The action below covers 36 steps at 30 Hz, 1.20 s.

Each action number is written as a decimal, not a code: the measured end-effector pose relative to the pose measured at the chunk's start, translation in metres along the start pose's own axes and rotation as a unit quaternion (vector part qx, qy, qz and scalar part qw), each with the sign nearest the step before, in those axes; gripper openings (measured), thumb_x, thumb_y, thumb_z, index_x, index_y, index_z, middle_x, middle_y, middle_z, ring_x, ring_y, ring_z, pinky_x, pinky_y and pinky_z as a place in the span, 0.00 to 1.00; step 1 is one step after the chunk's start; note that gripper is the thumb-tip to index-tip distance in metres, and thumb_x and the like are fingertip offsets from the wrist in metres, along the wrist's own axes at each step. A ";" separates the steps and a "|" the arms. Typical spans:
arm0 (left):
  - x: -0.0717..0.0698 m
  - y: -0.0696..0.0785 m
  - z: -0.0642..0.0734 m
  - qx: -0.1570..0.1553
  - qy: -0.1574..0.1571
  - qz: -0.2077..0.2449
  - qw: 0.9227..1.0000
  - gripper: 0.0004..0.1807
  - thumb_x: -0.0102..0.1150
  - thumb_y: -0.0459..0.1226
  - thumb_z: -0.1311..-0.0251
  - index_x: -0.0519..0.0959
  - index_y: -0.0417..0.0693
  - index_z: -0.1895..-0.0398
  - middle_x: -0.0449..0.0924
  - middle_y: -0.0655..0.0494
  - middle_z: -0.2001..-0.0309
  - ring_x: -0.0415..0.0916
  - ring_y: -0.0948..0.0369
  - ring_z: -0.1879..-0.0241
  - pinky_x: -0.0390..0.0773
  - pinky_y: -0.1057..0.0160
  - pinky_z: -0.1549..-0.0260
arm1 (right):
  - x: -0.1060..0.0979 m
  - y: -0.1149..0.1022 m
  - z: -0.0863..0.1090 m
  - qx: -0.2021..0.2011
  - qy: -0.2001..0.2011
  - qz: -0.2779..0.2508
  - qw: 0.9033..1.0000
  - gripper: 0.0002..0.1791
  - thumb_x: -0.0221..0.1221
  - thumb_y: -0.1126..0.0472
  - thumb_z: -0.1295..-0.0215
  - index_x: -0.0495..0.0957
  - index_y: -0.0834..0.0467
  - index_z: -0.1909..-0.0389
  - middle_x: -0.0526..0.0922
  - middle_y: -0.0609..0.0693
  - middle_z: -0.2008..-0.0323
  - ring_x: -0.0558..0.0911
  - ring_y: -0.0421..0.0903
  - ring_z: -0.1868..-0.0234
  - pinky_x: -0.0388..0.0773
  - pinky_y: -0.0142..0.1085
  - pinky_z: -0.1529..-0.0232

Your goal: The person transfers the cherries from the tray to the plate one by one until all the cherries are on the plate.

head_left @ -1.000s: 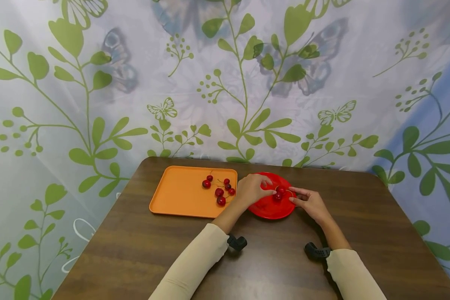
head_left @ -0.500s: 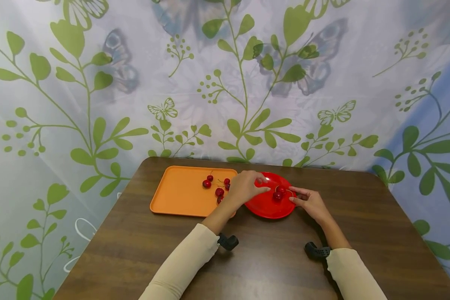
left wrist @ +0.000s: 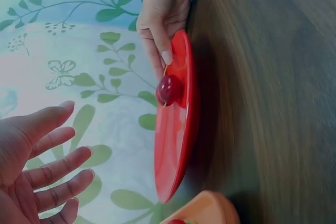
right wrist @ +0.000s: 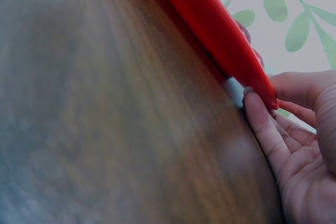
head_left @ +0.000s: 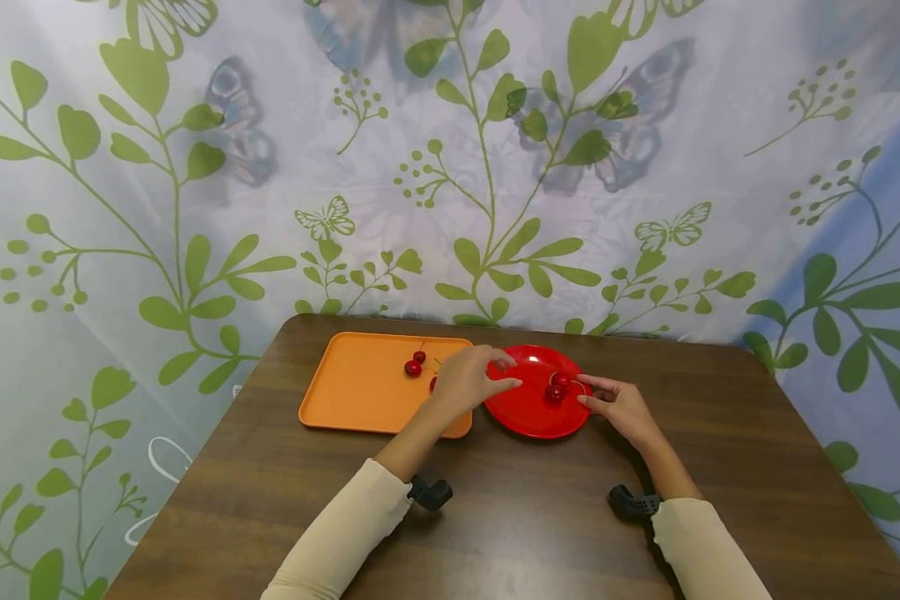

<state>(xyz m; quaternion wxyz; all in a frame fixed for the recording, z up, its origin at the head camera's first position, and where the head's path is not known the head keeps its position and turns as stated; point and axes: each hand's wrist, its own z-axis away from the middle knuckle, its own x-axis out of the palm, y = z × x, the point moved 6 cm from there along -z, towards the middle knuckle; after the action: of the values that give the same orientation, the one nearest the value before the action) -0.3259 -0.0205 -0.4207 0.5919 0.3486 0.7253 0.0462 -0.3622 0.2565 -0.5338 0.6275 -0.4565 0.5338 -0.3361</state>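
My left hand hovers over the right end of the orange tray, fingers loosely bent and nothing between them. In the left wrist view its fingers are spread, apart from the red plate. A pair of dark red cherries with thin stems lies on the red plate. At the plate's right rim, my right hand pinches the edge, fingertips close to a cherry stem. The right wrist view shows its fingers on both sides of the rim. More cherries lie on the tray, partly hidden by my left hand.
Tray and plate stand side by side near the back of a brown wooden table. Behind it hangs a curtain printed with leaves and butterflies. Each wrist wears a black strap device.
My left hand has drawn back leftward from the cherries on the plate to above the tray, covering several cherries there. The right hand and the plate's cherries have stayed put.
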 end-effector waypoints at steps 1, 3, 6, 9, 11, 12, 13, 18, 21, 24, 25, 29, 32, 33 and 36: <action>-0.002 -0.001 0.001 0.003 0.003 -0.001 1.000 0.18 0.73 0.52 0.42 0.88 0.55 0.53 0.87 0.60 0.61 0.77 0.66 0.68 0.73 0.72 0.77 | -0.001 0.002 -0.001 -0.002 0.003 0.001 1.000 0.27 0.68 0.62 0.34 0.76 0.64 0.35 0.76 0.54 0.71 0.73 0.45 0.73 0.78 0.32 0.72; -0.006 -0.003 0.005 0.007 0.005 -0.004 1.000 0.17 0.73 0.52 0.42 0.88 0.56 0.54 0.87 0.60 0.62 0.75 0.67 0.70 0.72 0.72 0.78 | -0.002 0.005 -0.002 -0.003 0.009 0.008 1.000 0.28 0.69 0.59 0.34 0.77 0.62 0.35 0.77 0.52 0.71 0.72 0.43 0.74 0.76 0.31 0.73; -0.011 -0.006 0.010 0.013 0.005 -0.003 1.000 0.17 0.74 0.51 0.43 0.89 0.56 0.54 0.87 0.59 0.62 0.72 0.67 0.74 0.72 0.70 0.79 | -0.002 0.006 -0.003 -0.012 0.008 0.016 1.000 0.28 0.69 0.57 0.34 0.77 0.62 0.35 0.78 0.51 0.71 0.72 0.43 0.74 0.75 0.32 0.74; -0.015 -0.011 0.018 0.012 0.005 0.003 1.000 0.17 0.74 0.51 0.43 0.89 0.56 0.53 0.86 0.61 0.64 0.70 0.67 0.77 0.70 0.69 0.82 | -0.001 0.007 -0.002 -0.013 0.008 0.015 1.000 0.28 0.69 0.58 0.35 0.78 0.62 0.35 0.80 0.52 0.72 0.73 0.43 0.75 0.74 0.32 0.75; -0.017 -0.013 0.021 0.012 0.006 0.008 1.000 0.18 0.73 0.51 0.42 0.88 0.55 0.53 0.85 0.63 0.64 0.69 0.68 0.78 0.70 0.68 0.83 | -0.001 0.006 -0.001 -0.012 0.006 0.011 1.000 0.28 0.69 0.59 0.34 0.77 0.62 0.35 0.80 0.54 0.71 0.74 0.44 0.74 0.76 0.32 0.74; -0.019 -0.015 0.023 0.012 0.006 0.010 1.000 0.18 0.73 0.52 0.42 0.88 0.56 0.53 0.84 0.65 0.65 0.69 0.68 0.78 0.70 0.68 0.83 | 0.000 0.006 -0.001 -0.010 0.006 0.007 1.000 0.27 0.68 0.59 0.34 0.78 0.62 0.35 0.80 0.55 0.70 0.74 0.44 0.74 0.76 0.32 0.73; -0.021 -0.016 0.024 0.012 0.007 0.015 1.000 0.18 0.73 0.51 0.42 0.88 0.56 0.53 0.83 0.65 0.65 0.70 0.68 0.78 0.70 0.68 0.83 | 0.000 0.005 0.000 -0.009 0.005 0.004 1.000 0.27 0.68 0.60 0.34 0.77 0.62 0.35 0.80 0.55 0.70 0.74 0.44 0.74 0.77 0.32 0.73; -0.033 -0.024 0.031 0.003 0.013 0.044 0.999 0.17 0.74 0.49 0.43 0.88 0.55 0.53 0.84 0.65 0.64 0.72 0.69 0.77 0.73 0.67 0.81 | 0.001 -0.012 0.006 -0.005 -0.004 0.001 1.000 0.27 0.67 0.64 0.33 0.76 0.67 0.35 0.80 0.58 0.69 0.74 0.49 0.73 0.77 0.34 0.73; -0.038 -0.031 0.033 -0.005 0.019 0.040 0.999 0.17 0.75 0.49 0.44 0.88 0.57 0.53 0.85 0.66 0.64 0.73 0.70 0.75 0.74 0.67 0.79 | 0.002 -0.025 0.011 -0.007 -0.006 0.005 1.000 0.26 0.66 0.65 0.33 0.75 0.69 0.36 0.80 0.59 0.69 0.76 0.51 0.72 0.78 0.35 0.72; -0.043 -0.039 0.033 -0.010 0.023 0.041 0.999 0.17 0.75 0.49 0.44 0.88 0.58 0.52 0.85 0.66 0.64 0.74 0.69 0.73 0.74 0.67 0.76 | 0.001 -0.023 0.010 -0.008 -0.005 0.002 1.000 0.26 0.66 0.65 0.33 0.75 0.68 0.36 0.81 0.62 0.67 0.77 0.51 0.71 0.80 0.35 0.71; -0.043 -0.043 0.033 -0.012 0.023 0.043 0.999 0.17 0.75 0.50 0.44 0.89 0.59 0.52 0.85 0.66 0.65 0.74 0.68 0.72 0.74 0.66 0.76 | 0.001 -0.019 0.008 -0.008 -0.003 0.001 1.000 0.26 0.66 0.65 0.33 0.76 0.67 0.36 0.81 0.62 0.67 0.77 0.50 0.71 0.80 0.35 0.71; -0.047 -0.057 0.036 -0.024 0.023 0.064 0.997 0.17 0.75 0.49 0.44 0.89 0.58 0.53 0.86 0.64 0.64 0.76 0.64 0.70 0.75 0.64 0.74 | -0.001 0.000 -0.001 -0.010 0.003 0.003 1.000 0.27 0.67 0.61 0.33 0.76 0.64 0.35 0.80 0.56 0.70 0.75 0.46 0.74 0.77 0.33 0.73; -0.048 -0.068 0.040 -0.034 0.019 0.070 0.997 0.17 0.75 0.49 0.44 0.88 0.58 0.52 0.87 0.61 0.61 0.76 0.62 0.68 0.75 0.62 0.74 | 0.000 0.004 -0.002 -0.015 0.005 0.008 1.000 0.28 0.68 0.59 0.33 0.76 0.64 0.34 0.80 0.53 0.71 0.74 0.44 0.74 0.75 0.32 0.74; -0.049 -0.070 0.041 -0.034 0.017 0.073 0.997 0.17 0.75 0.48 0.44 0.88 0.57 0.52 0.88 0.59 0.60 0.76 0.62 0.69 0.75 0.62 0.74 | 0.000 0.005 -0.002 -0.012 0.008 0.008 1.000 0.28 0.68 0.59 0.34 0.77 0.63 0.35 0.80 0.53 0.72 0.74 0.44 0.74 0.74 0.32 0.75; -0.049 -0.079 0.044 -0.041 0.014 0.073 0.996 0.16 0.75 0.47 0.43 0.88 0.58 0.51 0.88 0.55 0.59 0.75 0.62 0.70 0.73 0.62 0.75 | -0.001 0.006 -0.002 -0.012 0.012 0.004 1.000 0.28 0.69 0.59 0.34 0.78 0.62 0.36 0.80 0.53 0.72 0.74 0.44 0.74 0.75 0.31 0.74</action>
<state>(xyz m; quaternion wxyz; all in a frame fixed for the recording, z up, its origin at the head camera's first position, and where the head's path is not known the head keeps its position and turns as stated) -0.3194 -0.1229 -0.4316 0.5909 0.3751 0.7035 0.1236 -0.3644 0.2588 -0.5393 0.6169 -0.4574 0.5473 -0.3328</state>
